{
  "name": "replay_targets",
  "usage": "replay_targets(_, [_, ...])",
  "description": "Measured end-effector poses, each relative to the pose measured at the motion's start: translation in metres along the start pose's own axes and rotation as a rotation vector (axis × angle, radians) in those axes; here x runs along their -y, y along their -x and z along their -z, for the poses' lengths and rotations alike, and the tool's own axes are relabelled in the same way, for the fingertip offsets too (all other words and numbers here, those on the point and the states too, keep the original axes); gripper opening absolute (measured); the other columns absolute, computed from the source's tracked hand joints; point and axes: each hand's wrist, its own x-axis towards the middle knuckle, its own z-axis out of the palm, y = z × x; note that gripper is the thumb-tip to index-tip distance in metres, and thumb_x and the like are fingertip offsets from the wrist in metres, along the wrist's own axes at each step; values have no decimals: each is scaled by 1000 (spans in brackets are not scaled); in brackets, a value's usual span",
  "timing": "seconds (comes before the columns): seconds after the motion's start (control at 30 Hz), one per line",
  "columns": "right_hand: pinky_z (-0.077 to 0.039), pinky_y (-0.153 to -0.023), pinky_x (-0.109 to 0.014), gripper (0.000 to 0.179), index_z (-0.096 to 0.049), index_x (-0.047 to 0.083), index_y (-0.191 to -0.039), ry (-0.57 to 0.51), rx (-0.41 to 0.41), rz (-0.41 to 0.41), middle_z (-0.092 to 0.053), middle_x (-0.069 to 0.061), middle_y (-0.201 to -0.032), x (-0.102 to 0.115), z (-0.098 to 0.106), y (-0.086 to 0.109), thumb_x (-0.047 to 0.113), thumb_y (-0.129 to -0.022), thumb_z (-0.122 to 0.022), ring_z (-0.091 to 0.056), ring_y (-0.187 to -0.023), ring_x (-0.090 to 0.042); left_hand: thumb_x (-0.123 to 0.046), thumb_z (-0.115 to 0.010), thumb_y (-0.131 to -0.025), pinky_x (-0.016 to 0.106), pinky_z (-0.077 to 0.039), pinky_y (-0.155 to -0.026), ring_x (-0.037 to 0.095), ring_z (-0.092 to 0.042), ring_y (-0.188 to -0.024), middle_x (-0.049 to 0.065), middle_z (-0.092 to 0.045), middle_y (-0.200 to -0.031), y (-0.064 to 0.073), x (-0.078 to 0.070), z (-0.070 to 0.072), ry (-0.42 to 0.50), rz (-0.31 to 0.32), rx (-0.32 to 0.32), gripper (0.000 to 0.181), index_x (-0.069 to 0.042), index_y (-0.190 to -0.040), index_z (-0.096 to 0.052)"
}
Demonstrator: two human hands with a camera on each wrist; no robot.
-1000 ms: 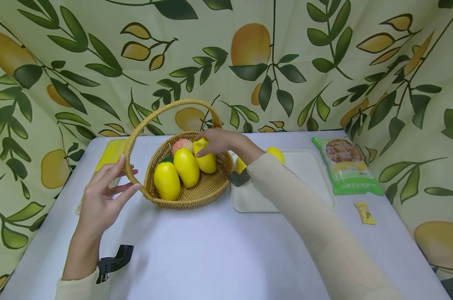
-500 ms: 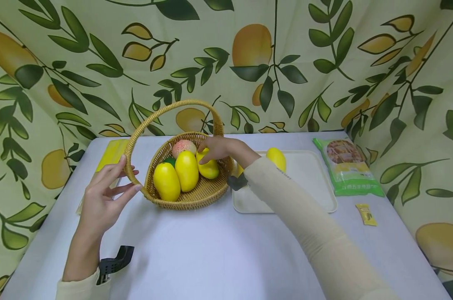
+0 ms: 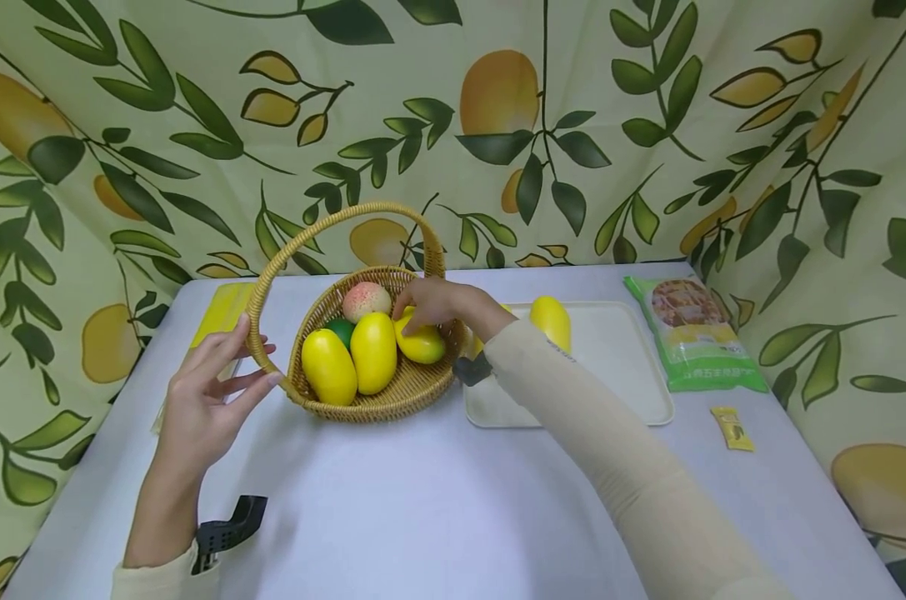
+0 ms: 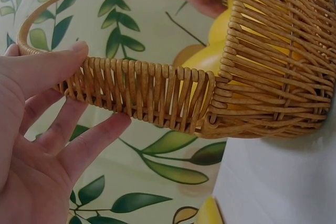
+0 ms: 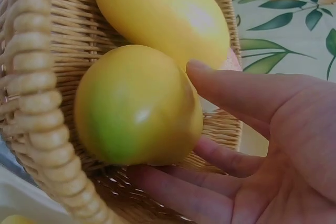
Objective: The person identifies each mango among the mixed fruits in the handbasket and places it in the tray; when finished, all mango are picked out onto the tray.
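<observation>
A wicker basket [image 3: 381, 408] with a tall arched handle [image 3: 332, 220] stands at the left back of the table. My left hand [image 3: 205, 400] holds the handle's left base between thumb and fingers. Inside, my right hand [image 3: 432, 300] grips a yellow mango [image 3: 424, 345]; the right wrist view shows its greenish end [image 5: 113, 129], with the thumb at its upper edge and the fingers beneath. Two more yellow mangoes, one at the left [image 3: 328, 367] and one in the middle [image 3: 373, 353], lean beside a pinkish peach [image 3: 366, 301] and a partly hidden green fruit [image 3: 340, 330].
Right of the basket is a white tray [image 3: 610, 367] with yellow fruit [image 3: 550, 322], partly behind my right arm. Farther right lie a green food bag [image 3: 694, 333] and a small yellow packet [image 3: 733, 428]. A yellow flat item [image 3: 223, 315] lies left of the basket.
The mango under my right hand has tipped from upright to lying, lower and farther right in the basket. The peach and green fruit show more. My left hand stays on the handle.
</observation>
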Motion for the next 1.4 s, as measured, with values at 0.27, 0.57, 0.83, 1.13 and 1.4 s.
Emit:
replay_targets(0.27, [-52, -111, -37, 30, -71, 17, -125, 72, -12, 57, -54, -8, -150, 0, -4, -3, 18, -95, -73, -50, -139, -27, 27, -74, -72, 5, -55, -80, -8, -62, -110, -20, -59, -118, 1, 1, 2, 3, -4, 5, 91, -11, -151, -48])
replay_targets(0.57, [-67, -77, -44, 31, -66, 18, -126, -64, 57, -36, -43, -8, -155, 4, -8, -4, 18, -96, -72, -66, -105, -29, 26, -75, -72, 5, -55, -80, -8, -62, -110, -25, -57, -118, 0, 0, 1, 4, -3, 5, 91, -11, -151, -48])
replay_targets(0.83, [-66, -83, -47, 32, -65, 20, -127, -39, 63, -29, -43, -6, -155, 5, -11, -5, 20, -96, -72, -63, -92, -24, 26, -75, -72, 5, -55, -80, -7, -63, -110, -23, -58, -118, 0, 1, 1, 11, -12, 4, 90, -10, -151, -48])
replay_targets(1.13, [-66, -79, -44, 33, -64, 20, -127, -11, 58, 0, -45, -5, -152, 5, -12, -1, 20, -96, -72, -61, -82, -20, 26, -75, -72, 5, -56, -80, -7, -63, -110, -23, -58, -118, 0, 1, 1, 13, -11, 6, 90, -10, -151, -48])
replay_targets(1.4, [-65, -74, -41, 35, -63, 19, -131, 33, 19, 45, -48, -8, -150, 4, -7, 5, 21, -97, -71, -64, -82, -27, 26, -74, -73, 6, -56, -80, -6, -64, -110, -17, -60, -118, 0, 2, 1, 19, -4, 8, 91, -11, -151, -48])
